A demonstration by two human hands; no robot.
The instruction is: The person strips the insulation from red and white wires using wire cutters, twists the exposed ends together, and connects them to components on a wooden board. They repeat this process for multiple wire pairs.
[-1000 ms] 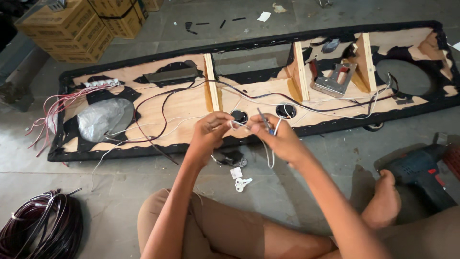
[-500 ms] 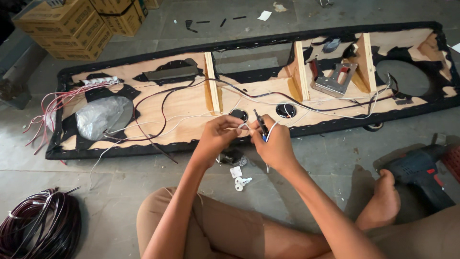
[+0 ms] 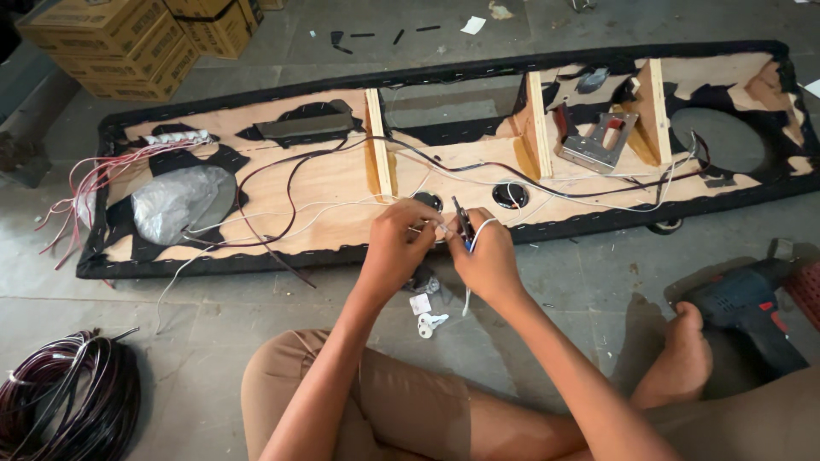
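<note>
My left hand (image 3: pixel 395 248) and my right hand (image 3: pixel 485 256) meet over the front edge of a long plywood panel (image 3: pixel 333 183) trimmed in black fabric. The left fingers pinch the end of a thin white wire (image 3: pixel 440 227). My right hand grips a small dark tool (image 3: pixel 464 224) and a loop of white wire (image 3: pixel 480 229) beside it. Two round black fittings (image 3: pixel 510 195) are set in the panel just behind the hands. Red, white and dark wires run across the wood.
A cordless drill (image 3: pixel 745 303) lies at the right by my foot (image 3: pixel 683 354). A coil of dark cable (image 3: pixel 64 405) sits at the lower left. Small white parts (image 3: pixel 427 320) lie on the floor below the hands. Cardboard boxes (image 3: pixel 111 34) stand at the top left.
Both hands have drawn closer together at the panel's front edge, and the right hand has shifted slightly left toward the left hand with the tool and wire.
</note>
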